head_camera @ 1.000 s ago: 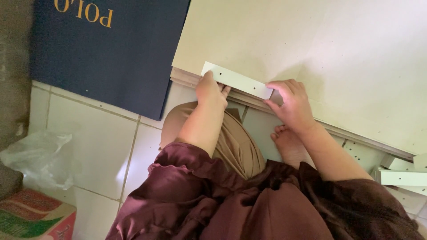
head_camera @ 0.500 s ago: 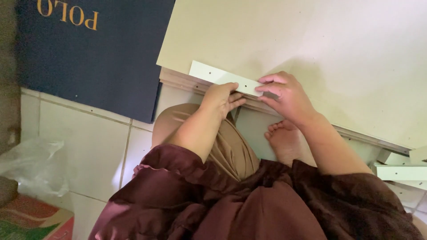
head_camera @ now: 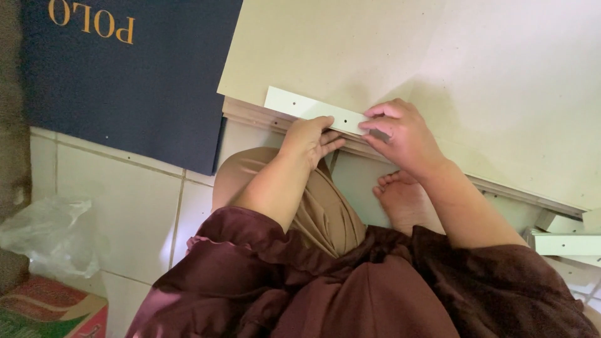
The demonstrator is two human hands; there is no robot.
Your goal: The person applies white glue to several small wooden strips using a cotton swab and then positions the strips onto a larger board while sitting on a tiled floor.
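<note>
A narrow white strip (head_camera: 300,105) with small holes lies along the near edge of a large beige board (head_camera: 438,75). My left hand (head_camera: 308,139) presses on the strip's middle from below, fingers curled against the board's edge. My right hand (head_camera: 404,134) pinches the strip's right end between thumb and fingers. Both forearms reach out from dark maroon sleeves. My bare foot (head_camera: 404,199) rests on the floor just under the board's edge.
A dark blue mat (head_camera: 125,81) with gold lettering lies left of the board on white floor tiles (head_camera: 125,213). A crumpled clear plastic bag (head_camera: 53,235) and a cardboard box (head_camera: 50,313) sit at lower left. More white strips (head_camera: 560,241) lie at right.
The strip has settled along the board's edge. My left hand slid from its left part toward its middle, and my right hand closed in on its right end.
</note>
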